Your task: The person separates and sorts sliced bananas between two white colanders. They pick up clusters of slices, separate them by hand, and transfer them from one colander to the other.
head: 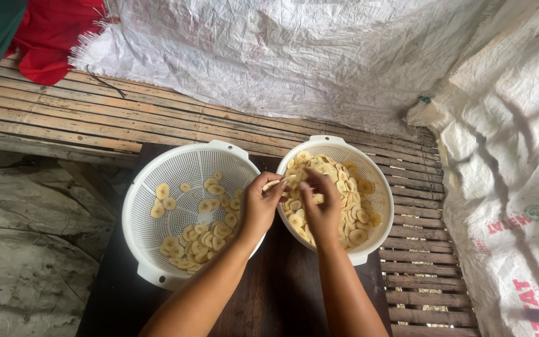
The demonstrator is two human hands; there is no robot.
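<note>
Your left hand (259, 206) is pinching a pale banana slice (274, 183) between thumb and fingertips, holding it at about 1 o'clock from your palm, right over the gap where the two colanders are touching. Your right hand (321, 209) is resting inside the right-hand colander (338, 145), fingers curled loosely and touching the heaped slices; you cannot tell whether it is gripping any one of them. Behind everything, at 12 o'clock, a crinkled white woven sheet (294, 56) is hanging over the slatted bamboo bench (63, 118). The dark wooden board (282, 293) is lying under both colanders. The left white colander (157, 187), at 9 o'clock from your left hand, is holding a thin scatter of banana slices (201, 240); the right one is carrying a fuller pile (350, 212).
</note>
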